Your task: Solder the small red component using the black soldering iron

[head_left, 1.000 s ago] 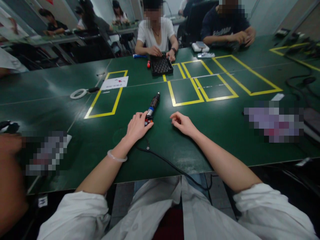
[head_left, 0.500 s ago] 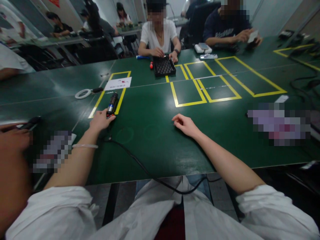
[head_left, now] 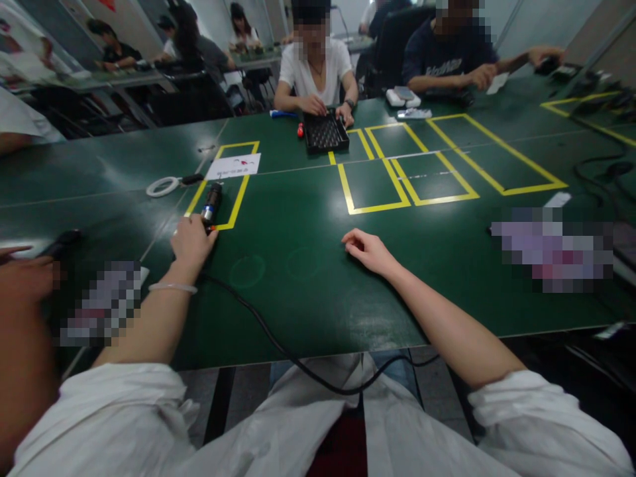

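Note:
My left hand (head_left: 191,242) is closed round the near end of a corded electric screwdriver (head_left: 212,199), a black cylinder with a silver and blue band. It lies with its far end pointing away from me, inside a yellow taped rectangle (head_left: 240,196) on the green table (head_left: 298,291). Part of its near end is hidden under my fingers. A black cable (head_left: 263,324) runs from by my left hand over the table edge towards my lap. My right hand (head_left: 368,252) rests on the table to the right, fingers loosely curled in, with nothing visible in them.
Beyond the screwdriver lie a white printed card (head_left: 233,166) and a white ring-shaped coil (head_left: 163,187). More yellow taped boxes (head_left: 377,211) mark the table. Across from me a person works over a black tray (head_left: 325,136). A neighbour's hand (head_left: 30,278) is at far left.
My left hand and the screwdriver have shifted slightly left, and the hand now covers more of its near end. My right hand stays put. The person at far right has reached out sideways.

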Motion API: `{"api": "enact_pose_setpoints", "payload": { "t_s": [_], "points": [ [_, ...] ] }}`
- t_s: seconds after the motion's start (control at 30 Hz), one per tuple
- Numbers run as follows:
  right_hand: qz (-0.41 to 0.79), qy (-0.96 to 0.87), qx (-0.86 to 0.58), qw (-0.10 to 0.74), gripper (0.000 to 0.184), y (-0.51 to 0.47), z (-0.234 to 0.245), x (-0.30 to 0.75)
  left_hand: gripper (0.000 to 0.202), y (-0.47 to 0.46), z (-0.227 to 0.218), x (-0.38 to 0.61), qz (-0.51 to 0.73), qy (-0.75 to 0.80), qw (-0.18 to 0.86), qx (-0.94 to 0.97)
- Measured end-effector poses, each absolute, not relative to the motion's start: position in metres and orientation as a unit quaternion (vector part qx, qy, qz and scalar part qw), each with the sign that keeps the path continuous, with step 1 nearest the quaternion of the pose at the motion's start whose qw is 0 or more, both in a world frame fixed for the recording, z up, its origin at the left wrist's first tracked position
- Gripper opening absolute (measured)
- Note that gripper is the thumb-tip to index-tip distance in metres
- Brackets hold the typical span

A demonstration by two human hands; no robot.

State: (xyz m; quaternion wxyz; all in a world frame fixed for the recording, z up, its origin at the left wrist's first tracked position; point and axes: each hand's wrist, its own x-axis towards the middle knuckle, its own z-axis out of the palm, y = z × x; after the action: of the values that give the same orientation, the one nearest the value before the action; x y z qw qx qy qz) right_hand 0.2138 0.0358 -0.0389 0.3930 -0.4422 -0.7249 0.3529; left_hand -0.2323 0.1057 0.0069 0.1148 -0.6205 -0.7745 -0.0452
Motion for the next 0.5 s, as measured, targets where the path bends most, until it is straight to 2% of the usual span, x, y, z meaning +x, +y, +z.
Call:
{"api": "enact_pose_setpoints", "payload": {
  "t_s": [0.13,0.5],
  "points": [
    [0.349,-0.727,-0.447,0.387,0.017,0.035,-0.039,0.213,0.042,0.101,0.007,-0.222,-0.043,-0.783,0.109,-0.611],
    [0.349,-0.729,-0.449,0.38,0.015,0.036,-0.04,0.214,0.042,0.101,-0.004,-0.215,-0.05,-0.778,0.146,-0.609]
  ]
}}
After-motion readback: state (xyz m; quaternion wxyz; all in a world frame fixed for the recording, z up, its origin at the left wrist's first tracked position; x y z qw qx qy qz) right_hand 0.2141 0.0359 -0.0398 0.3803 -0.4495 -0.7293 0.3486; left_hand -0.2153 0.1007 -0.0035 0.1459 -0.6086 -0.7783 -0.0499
